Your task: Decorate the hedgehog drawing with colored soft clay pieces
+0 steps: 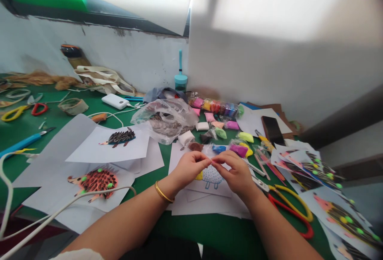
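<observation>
Both hands meet above a white paper (191,202) that bears a blue drawing (213,176) with a yellow patch at its left. My left hand (193,168), with a gold bangle on its wrist, has thumb and forefinger pressed together. Tip to tip with it, my right hand (231,170) is pinched in the same way. Whatever is between the fingertips is too small to make out. Just beyond the hands lie a brown clay packet (195,146), a blue one (219,149) and a purple one (238,150).
Scissors with yellow and red handles (291,208) lie right of my right hand. Hedgehog pictures (98,182) rest at the left, more (344,216) at the right. A plastic bag of seeds (167,120) stands behind. A white cable (72,202) crosses the left side. A phone (272,130) lies back right.
</observation>
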Motion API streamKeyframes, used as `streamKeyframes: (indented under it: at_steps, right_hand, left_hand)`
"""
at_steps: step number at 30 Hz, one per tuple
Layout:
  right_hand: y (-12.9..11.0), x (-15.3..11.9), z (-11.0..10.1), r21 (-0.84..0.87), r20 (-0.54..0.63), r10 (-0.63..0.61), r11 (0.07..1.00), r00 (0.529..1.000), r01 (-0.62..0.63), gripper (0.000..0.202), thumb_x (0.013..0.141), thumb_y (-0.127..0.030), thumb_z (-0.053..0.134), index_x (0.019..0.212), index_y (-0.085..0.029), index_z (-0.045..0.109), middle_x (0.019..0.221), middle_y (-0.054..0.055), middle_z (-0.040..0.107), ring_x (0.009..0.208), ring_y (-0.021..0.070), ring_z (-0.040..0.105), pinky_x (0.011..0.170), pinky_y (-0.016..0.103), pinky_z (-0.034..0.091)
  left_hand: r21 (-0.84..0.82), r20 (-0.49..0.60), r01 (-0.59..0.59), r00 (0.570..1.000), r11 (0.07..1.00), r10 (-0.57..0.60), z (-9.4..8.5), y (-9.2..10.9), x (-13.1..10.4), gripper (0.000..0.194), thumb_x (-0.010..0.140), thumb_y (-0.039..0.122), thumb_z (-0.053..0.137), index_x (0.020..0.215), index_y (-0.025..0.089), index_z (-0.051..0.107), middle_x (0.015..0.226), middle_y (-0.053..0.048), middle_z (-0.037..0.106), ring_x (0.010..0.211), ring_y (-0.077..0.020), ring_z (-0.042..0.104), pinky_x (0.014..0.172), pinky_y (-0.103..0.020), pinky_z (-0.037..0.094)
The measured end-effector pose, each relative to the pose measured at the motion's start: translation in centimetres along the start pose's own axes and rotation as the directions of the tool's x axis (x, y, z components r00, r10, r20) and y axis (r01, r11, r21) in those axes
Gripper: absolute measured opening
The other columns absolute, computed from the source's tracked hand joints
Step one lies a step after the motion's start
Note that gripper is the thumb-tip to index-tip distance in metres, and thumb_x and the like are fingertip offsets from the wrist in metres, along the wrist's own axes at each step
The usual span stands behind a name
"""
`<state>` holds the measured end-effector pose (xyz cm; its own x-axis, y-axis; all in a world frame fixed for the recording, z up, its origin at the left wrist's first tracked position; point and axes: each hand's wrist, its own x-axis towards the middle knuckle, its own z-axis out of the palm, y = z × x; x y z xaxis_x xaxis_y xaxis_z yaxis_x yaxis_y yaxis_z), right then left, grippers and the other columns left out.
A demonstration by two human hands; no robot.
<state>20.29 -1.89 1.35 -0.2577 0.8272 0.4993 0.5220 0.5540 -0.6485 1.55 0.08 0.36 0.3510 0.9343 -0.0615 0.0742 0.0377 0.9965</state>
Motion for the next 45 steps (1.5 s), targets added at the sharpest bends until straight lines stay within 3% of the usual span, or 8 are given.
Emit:
streamKeyframes:
  at_steps: [4,12,19,25,33,39,45]
  right_hand:
    - [0.2,0.0,0.0,0.037,0.023,0.036,0.999,0.999,-0.037,0.012,0.089,-0.034,0.068,0.094,-0.023,0.071,0.083,0.004,0.067,0.079,0.0193,0.062,0.072,0.034,0.051]
    - [-0.5,0.2,-0.2,0.085,0.01,0.09,0.992,0.996,-0.09,0.016,0.091,-0.035,0.063,0.082,-0.022,0.068,0.077,0.003,0.066,0.074,0.0183,0.06,0.067,0.032,0.05]
    - [-0.5,0.1,0.0,0.119,0.027,0.138,0.983,0.99,-0.14,0.013,0.089,-0.03,0.062,0.079,-0.021,0.064,0.076,0.002,0.063,0.072,0.0167,0.058,0.066,0.03,0.048]
    - [-0.5,0.0,0.2,0.133,0.057,0.159,0.977,0.986,-0.165,0.013,0.088,-0.029,0.062,0.078,-0.021,0.062,0.077,0.002,0.061,0.072,0.0164,0.057,0.067,0.03,0.048]
    - [-0.4,-0.1,0.1,0.145,0.092,0.168,0.973,0.982,-0.18,0.012,0.089,-0.029,0.06,0.08,-0.021,0.064,0.079,0.002,0.062,0.074,0.0169,0.057,0.068,0.031,0.047]
    - [-0.8,-0.2,0.4,0.14,0.088,0.166,0.974,0.982,-0.177,0.013,0.087,-0.028,0.059,0.076,-0.021,0.06,0.075,0.001,0.059,0.072,0.0167,0.055,0.067,0.03,0.046]
    - [0.6,-0.3,-1.5,0.328,0.053,0.349,0.879,0.935,-0.347,0.018,0.084,-0.039,0.066,0.081,-0.021,0.064,0.074,0.001,0.063,0.067,0.0161,0.058,0.059,0.028,0.048]
  left_hand:
    - [0.022,-0.023,-0.013,1.0,1.0,0.013,0.1,0.0,0.0,0.033,0.076,0.047,0.071,0.078,0.015,0.072,0.073,-0.003,0.067,0.065,-0.0142,0.056,0.057,-0.024,0.042]
    - [0.133,-0.016,-0.106,0.994,0.985,0.109,0.1,0.9,-0.3,0.03,0.081,0.046,0.068,0.083,0.016,0.073,0.077,-0.004,0.07,0.07,-0.0161,0.06,0.062,-0.026,0.046]
    - [0.358,-0.037,-0.238,0.963,0.903,0.268,0.3,1.0,-0.6,0.019,0.086,0.034,0.063,0.079,0.018,0.069,0.08,-0.003,0.068,0.075,-0.0162,0.059,0.068,-0.028,0.044]
    - [0.447,-0.013,-0.304,0.938,0.841,0.346,0.4,0.9,-0.9,0.02,0.087,0.038,0.062,0.081,0.018,0.065,0.082,-0.003,0.065,0.078,-0.017,0.059,0.071,-0.029,0.044]
    - [0.466,-0.004,-0.315,0.934,0.827,0.359,0.4,1.1,-1.1,0.017,0.089,0.032,0.057,0.079,0.019,0.061,0.081,-0.003,0.063,0.077,-0.0169,0.057,0.071,-0.029,0.044]
    - [0.546,0.016,-0.348,0.914,0.762,0.405,0.8,1.1,-1.4,0.01,0.085,0.024,0.057,0.076,0.019,0.057,0.078,-0.002,0.059,0.077,-0.0169,0.053,0.07,-0.029,0.041]
    - [0.461,-0.07,-0.242,0.949,0.854,0.307,-0.2,2.4,-2.9,0.014,0.089,0.024,0.055,0.076,0.019,0.058,0.079,-0.001,0.06,0.075,-0.0155,0.055,0.069,-0.028,0.043]
